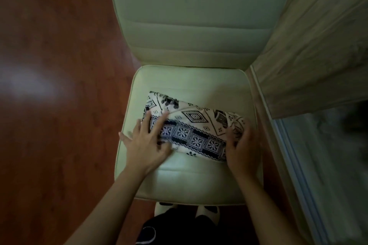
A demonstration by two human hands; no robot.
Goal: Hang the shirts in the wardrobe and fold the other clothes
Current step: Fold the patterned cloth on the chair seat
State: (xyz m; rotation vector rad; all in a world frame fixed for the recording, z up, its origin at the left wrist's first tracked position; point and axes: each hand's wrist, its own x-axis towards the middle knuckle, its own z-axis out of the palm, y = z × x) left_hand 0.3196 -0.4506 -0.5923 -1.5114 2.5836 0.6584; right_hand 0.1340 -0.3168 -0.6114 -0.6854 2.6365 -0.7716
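Cloth [199, 125], folded, lies on the chair seat [189, 181] at lower centre of the frame, left grip [146, 145] spread flat on its left end, right grip [242, 145] curled over its right end; uneven pressing could skew or undo the fold.

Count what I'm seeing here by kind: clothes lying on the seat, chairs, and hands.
Clothes on the seat: 1, the black-and-white patterned garment, folded
Chairs: 1, the cream padded chair
Hands: 2, the left hand and the right hand, both on the garment
Total: 4
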